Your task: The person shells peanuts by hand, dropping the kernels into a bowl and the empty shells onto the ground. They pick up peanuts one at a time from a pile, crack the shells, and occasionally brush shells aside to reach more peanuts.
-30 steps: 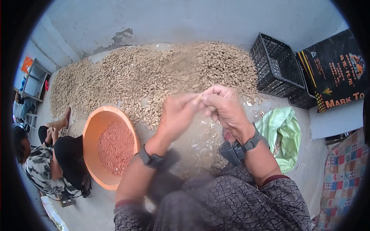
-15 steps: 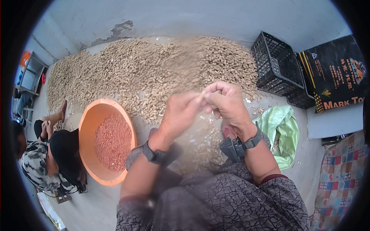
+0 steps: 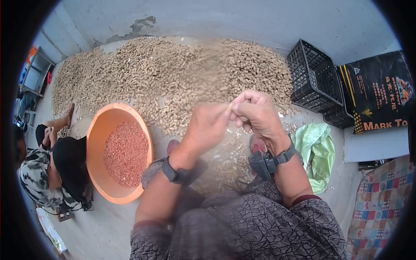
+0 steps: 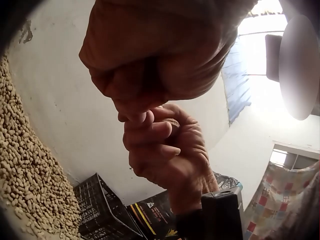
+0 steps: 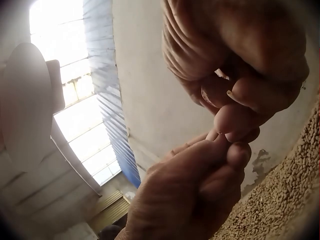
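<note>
Fingertips of the left hand point(image 3: 206, 128) and right hand point(image 3: 261, 119) meet above the floor, pinching a small pale peanut point(image 3: 229, 107) between them. The left hand is slightly blurred. In the left wrist view, a brown peanut pod point(image 4: 173, 126) lies within the curled fingers of the right hand point(image 4: 167, 147). Most of the pinched peanut is hidden by the fingers in both wrist views. Beyond the hands spreads a wide heap of unshelled peanuts point(image 3: 173, 73). An orange basin point(image 3: 145, 130) on the left holds reddish kernels point(image 3: 125, 154).
Shell pieces point(image 3: 229, 162) lie on the floor between the feet. To the right are a green sack point(image 3: 318, 151), black crates point(image 3: 318, 82) and a black printed bag point(image 3: 379, 91). Another person point(image 3: 41, 173) sits at the far left.
The head view has shifted, and the basin sits slightly higher and further left in it. Both hands remain together at the fingertips, with small finger movements.
</note>
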Demonstrator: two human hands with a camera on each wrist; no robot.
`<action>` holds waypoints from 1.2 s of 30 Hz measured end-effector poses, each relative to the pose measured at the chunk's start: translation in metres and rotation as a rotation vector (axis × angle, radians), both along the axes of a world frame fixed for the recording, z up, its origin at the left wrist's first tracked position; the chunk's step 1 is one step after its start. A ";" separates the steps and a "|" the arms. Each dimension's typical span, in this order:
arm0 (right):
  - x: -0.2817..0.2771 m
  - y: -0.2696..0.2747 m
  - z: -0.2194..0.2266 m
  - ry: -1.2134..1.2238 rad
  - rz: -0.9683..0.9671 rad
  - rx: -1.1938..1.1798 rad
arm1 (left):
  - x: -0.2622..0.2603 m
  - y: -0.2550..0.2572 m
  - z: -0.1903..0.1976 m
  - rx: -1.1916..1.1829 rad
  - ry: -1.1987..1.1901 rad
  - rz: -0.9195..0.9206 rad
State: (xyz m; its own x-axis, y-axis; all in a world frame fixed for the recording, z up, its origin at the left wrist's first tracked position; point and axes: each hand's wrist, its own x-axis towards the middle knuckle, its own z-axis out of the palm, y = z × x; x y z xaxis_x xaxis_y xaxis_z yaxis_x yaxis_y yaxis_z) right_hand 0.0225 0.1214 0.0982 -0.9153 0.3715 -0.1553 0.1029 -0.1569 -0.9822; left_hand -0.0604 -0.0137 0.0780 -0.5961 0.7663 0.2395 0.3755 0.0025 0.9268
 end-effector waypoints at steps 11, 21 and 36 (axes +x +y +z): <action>-0.007 -0.003 -0.006 -0.033 -0.094 -0.048 | 0.007 0.008 -0.016 0.005 0.007 0.084; -0.004 -0.010 -0.006 -0.080 -0.170 -0.072 | 0.010 0.016 -0.031 0.107 -0.197 0.170; -0.002 -0.019 -0.017 -0.011 -0.227 -0.102 | 0.009 0.028 -0.053 0.221 -0.553 0.219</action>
State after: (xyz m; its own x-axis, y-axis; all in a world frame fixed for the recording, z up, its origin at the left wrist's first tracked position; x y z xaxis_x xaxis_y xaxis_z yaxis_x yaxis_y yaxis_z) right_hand 0.0202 0.1028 0.0808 -0.8083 0.5494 -0.2117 0.0639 -0.2757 -0.9591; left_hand -0.0510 0.0142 0.0251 -0.8146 0.5799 -0.0100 -0.1462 -0.1886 0.9711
